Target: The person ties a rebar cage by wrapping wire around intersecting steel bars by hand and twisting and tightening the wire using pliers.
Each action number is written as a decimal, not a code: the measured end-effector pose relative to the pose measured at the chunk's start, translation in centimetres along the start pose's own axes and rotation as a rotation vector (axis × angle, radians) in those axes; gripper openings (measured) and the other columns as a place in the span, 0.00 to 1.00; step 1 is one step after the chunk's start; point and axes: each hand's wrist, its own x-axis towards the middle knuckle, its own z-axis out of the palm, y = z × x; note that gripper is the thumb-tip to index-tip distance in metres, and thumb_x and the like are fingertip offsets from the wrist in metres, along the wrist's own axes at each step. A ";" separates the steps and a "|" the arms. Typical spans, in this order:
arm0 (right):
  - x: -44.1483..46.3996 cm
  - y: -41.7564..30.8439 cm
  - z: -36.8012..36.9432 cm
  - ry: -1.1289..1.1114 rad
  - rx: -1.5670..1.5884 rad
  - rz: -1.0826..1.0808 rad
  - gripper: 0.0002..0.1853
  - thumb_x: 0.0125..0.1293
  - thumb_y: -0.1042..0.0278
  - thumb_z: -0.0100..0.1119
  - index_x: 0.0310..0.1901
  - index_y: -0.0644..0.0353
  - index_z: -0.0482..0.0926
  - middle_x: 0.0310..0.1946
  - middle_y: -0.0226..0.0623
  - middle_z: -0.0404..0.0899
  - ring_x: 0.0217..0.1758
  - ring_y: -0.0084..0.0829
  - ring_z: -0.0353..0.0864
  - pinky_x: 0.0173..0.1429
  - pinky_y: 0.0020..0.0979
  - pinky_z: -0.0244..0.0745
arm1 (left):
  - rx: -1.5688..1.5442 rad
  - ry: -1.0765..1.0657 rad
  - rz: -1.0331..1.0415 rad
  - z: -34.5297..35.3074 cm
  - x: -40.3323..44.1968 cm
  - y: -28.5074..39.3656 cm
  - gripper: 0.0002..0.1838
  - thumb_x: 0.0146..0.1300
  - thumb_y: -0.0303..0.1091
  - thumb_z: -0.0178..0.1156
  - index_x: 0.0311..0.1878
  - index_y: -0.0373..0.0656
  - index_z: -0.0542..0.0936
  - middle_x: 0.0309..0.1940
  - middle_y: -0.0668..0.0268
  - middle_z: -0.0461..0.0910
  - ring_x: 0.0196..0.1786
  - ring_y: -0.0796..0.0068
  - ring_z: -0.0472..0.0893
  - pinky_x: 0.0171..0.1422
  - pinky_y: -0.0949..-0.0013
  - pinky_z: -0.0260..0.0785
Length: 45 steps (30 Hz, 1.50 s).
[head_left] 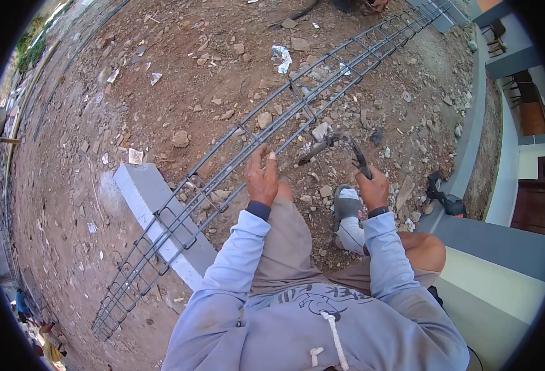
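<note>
A long cage of steel rebar [312, 93], rods joined by square stirrups, runs diagonally from the lower left to the upper right. My left hand [262, 179] is at its near lower rod, fingers and thumb bent around the bar. To the right, my right hand [373, 187] grips one handle of dark, worn pincers [359, 157]. The handles of this tool are spread apart, and its other end points left over the dirt beside the cage. Any tie wire between my fingers is too small to make out.
A grey concrete block [139, 185] props up the cage's lower-left part. Rubble, stones and paper scraps [281, 59] litter the dirt. My sandalled foot [348, 216] rests below the pincers. A black object [445, 195] lies by the building's ledge [470, 142] at right.
</note>
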 end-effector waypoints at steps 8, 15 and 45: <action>-4.9 -8.8 -4.3 -0.165 0.623 -0.244 0.13 0.58 0.63 0.61 0.39 0.64 0.81 0.23 0.26 0.77 0.26 0.20 0.73 0.32 0.28 0.68 | -0.283 -0.347 0.147 0.7 -1.2 10.3 0.32 0.68 0.55 0.46 0.62 0.37 0.67 0.53 0.50 0.75 0.59 0.50 0.72 0.70 0.50 0.48; -6.1 -9.0 -0.6 -0.302 0.308 -0.296 0.13 0.58 0.63 0.58 0.36 0.67 0.78 0.25 0.41 0.80 0.28 0.31 0.78 0.35 0.34 0.71 | -0.123 -0.501 0.056 0.5 -2.9 10.6 0.33 0.68 0.58 0.42 0.57 0.35 0.72 0.51 0.47 0.77 0.58 0.48 0.73 0.70 0.36 0.36; -3.3 -11.8 4.6 -0.497 -0.731 -0.378 0.42 0.51 0.66 0.57 0.71 0.46 0.53 0.63 0.71 0.56 0.64 0.66 0.61 0.66 0.47 0.61 | -0.866 -0.082 -0.802 4.1 -1.9 -2.3 0.12 0.65 0.27 0.45 0.50 0.41 0.71 0.25 0.68 0.73 0.18 0.80 0.69 0.18 0.75 0.61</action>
